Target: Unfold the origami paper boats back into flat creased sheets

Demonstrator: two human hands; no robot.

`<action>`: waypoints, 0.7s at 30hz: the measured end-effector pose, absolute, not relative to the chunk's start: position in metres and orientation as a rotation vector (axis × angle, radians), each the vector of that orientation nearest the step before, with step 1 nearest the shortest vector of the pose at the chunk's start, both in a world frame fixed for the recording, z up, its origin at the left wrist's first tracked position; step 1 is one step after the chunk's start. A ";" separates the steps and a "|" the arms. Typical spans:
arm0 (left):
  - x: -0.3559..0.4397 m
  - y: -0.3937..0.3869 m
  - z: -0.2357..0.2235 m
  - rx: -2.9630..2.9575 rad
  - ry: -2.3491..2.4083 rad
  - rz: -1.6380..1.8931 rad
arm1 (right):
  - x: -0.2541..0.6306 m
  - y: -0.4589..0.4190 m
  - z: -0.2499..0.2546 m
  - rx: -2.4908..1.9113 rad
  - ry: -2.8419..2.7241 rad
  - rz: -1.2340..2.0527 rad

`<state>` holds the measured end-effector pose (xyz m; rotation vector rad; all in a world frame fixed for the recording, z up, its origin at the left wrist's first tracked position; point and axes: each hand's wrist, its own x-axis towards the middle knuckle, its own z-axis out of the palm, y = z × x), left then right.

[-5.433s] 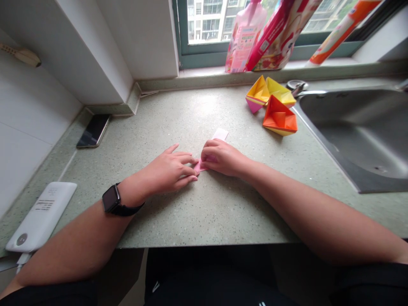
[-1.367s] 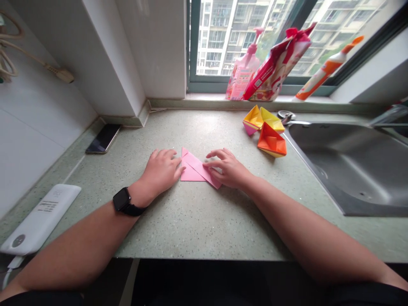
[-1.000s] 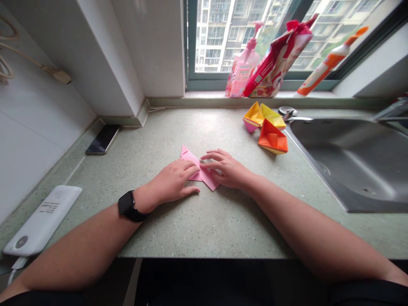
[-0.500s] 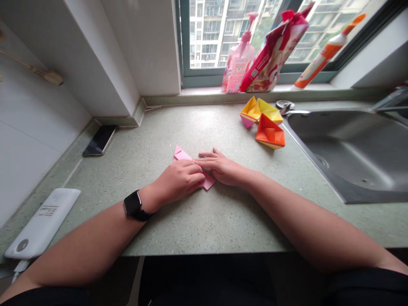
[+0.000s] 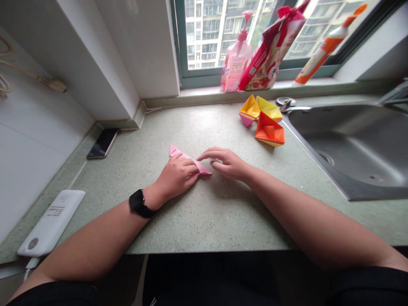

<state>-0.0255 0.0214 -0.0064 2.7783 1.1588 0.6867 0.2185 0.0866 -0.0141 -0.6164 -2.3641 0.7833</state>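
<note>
The left hand point(image 5: 178, 176) is curling down over a folded pink origami paper triangle point(image 5: 184, 154) lying on the speckled green countertop point(image 5: 216, 216), while the right hand point(image 5: 228, 163) is hovering loosely open just beside it. The paper is seeming light and soft, so its 2 exposed pointed tips are offering the easiest hold.

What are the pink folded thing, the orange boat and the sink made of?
The pink folded piece looks like thin matte origami paper, given its crisp creases. The orange boat seems similar paper, sharply folded. The sink looks like stainless steel, from its dull grey metallic sheen.
</note>
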 end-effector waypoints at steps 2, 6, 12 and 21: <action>-0.028 0.022 -0.005 2.702 1.217 0.681 | 0.218 0.084 -0.008 -0.610 -2.401 0.759; -0.032 0.022 -0.003 2.577 1.251 0.683 | 0.218 0.083 -0.010 -0.614 -2.473 0.673; -0.031 0.015 -0.001 2.505 1.207 0.662 | 0.220 0.086 -0.016 -0.629 -2.524 0.666; -0.026 0.015 -0.003 2.439 1.245 0.641 | 0.219 0.085 -0.015 -0.651 -2.573 0.688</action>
